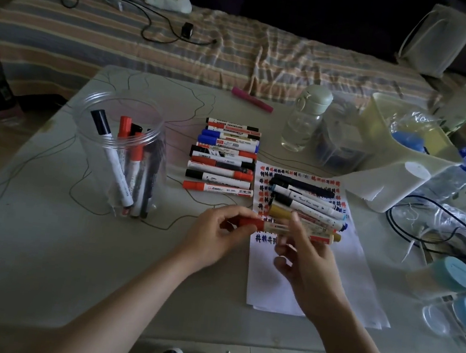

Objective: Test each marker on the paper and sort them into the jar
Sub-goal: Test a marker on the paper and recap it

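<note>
I hold a red-capped marker level above the white paper. My left hand pinches its red cap end. My right hand grips the white barrel. The paper's upper part carries rows of red, blue and black test marks. Several markers lie on the paper just beyond my hands. A row of red, black and blue whiteboard markers lies on the table left of the paper. The clear plastic jar stands further left with several markers upright inside.
A pink marker lies near the table's far edge. A water bottle, a cream bin, cables and blue-lidded containers crowd the right side. A striped bed lies behind the table.
</note>
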The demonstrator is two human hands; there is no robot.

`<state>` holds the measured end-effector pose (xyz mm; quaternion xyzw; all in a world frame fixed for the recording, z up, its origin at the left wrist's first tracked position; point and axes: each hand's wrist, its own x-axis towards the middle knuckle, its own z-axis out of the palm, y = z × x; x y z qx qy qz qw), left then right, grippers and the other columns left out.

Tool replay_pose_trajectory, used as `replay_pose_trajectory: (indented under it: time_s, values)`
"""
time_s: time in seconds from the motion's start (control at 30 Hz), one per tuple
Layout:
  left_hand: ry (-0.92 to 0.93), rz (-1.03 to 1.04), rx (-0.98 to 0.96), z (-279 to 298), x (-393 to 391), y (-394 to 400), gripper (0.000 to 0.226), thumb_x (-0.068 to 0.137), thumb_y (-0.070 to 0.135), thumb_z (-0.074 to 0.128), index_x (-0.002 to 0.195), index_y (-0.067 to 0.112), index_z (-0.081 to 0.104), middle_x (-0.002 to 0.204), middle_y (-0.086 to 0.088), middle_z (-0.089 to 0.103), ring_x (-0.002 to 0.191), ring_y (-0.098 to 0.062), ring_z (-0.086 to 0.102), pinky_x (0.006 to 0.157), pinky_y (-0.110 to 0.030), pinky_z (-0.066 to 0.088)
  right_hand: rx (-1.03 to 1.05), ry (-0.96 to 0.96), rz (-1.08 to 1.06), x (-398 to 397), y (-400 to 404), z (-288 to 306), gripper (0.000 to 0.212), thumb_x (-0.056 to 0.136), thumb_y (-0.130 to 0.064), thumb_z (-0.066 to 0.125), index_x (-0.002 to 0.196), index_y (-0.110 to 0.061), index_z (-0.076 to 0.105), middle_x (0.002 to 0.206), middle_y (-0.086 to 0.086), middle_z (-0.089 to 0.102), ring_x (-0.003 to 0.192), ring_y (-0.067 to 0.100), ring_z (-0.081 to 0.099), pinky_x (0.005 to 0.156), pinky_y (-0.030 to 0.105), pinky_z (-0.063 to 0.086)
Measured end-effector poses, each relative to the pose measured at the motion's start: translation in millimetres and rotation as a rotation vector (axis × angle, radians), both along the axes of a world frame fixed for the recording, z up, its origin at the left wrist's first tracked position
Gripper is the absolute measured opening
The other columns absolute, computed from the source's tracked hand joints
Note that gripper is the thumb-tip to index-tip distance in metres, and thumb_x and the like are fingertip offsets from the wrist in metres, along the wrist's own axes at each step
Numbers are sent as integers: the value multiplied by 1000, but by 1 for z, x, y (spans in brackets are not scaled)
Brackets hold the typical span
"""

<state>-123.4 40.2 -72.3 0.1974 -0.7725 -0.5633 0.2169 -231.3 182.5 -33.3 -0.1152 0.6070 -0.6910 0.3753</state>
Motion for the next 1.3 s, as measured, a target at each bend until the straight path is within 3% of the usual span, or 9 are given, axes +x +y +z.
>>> replay_pose_trajectory:
  time_s: [0.1,0.2,0.37,0.6,0.77,0.9,1.1,1.2,1.3]
  values:
    - [44,34,142,11,12,4,22,89,12,67,100,30,70,94,12,71,88,-10,68,86,-25,55,75,110,-52,1,20,7,34,83,-36,68,97,-5,70,72,8,66,65,15,62,64,29,53]
    - [118,136,284,27,24,11,23,89,10,67,106,26,67,101,4,72,97,-14,69,93,-35,54,125,312,7,12,25,13,16,84,-22,71,92,-8,72,80,8,73,72,20,69,68,29,58]
    - [336,395,303,64,37,20,21,86,3,68,96,15,54,99,-11,71,91,-16,72,80,-24,56,217,705,146,29,10,30,9,83,-20,77,90,-17,72,81,-6,74,72,6,69,69,19,56]
    - [452,527,69,115,74,9,26,81,-3,72,89,14,55,88,4,71,82,1,69,71,-11,50,218,932,197,63,-26,63,14,83,-31,76,93,-23,71,85,-16,72,79,-6,67,74,19,57]
    - [609,665,-228,175,114,-40,31,85,2,70,89,26,51,97,-2,72,94,-13,70,84,-26,55,173,922,134,68,-35,81,7,86,-31,72,90,-34,67,84,-19,70,80,-8,66,75,21,57]
    - [413,726,-541,198,129,-80,25,85,6,70,89,19,50,91,1,69,86,-7,68,78,-24,55,182,953,124,68,-28,74,10,87,-19,72,85,-28,69,78,-15,70,75,-7,66,73,17,57]
    - [-141,582,-675,162,115,-88,23,80,11,76,84,17,54,82,3,69,77,-15,67,71,-39,59,248,1009,139,57,-20,56,13,86,-15,73,80,-27,69,72,-17,69,75,-11,63,64,3,45]
    - [-204,549,-762,163,105,-85,20,80,17,76,82,18,56,81,3,69,77,-16,67,69,-35,56,320,1008,148,41,-19,50,10,86,-16,71,82,-25,73,71,-19,67,73,-12,63,63,1,44]
    - [-66,517,-934,163,82,-65,17,80,20,76,87,18,60,86,4,66,81,-14,60,70,-24,45,388,1007,138,25,-25,44,6,88,-18,70,88,-20,76,72,-16,68,67,-5,64,63,3,46]
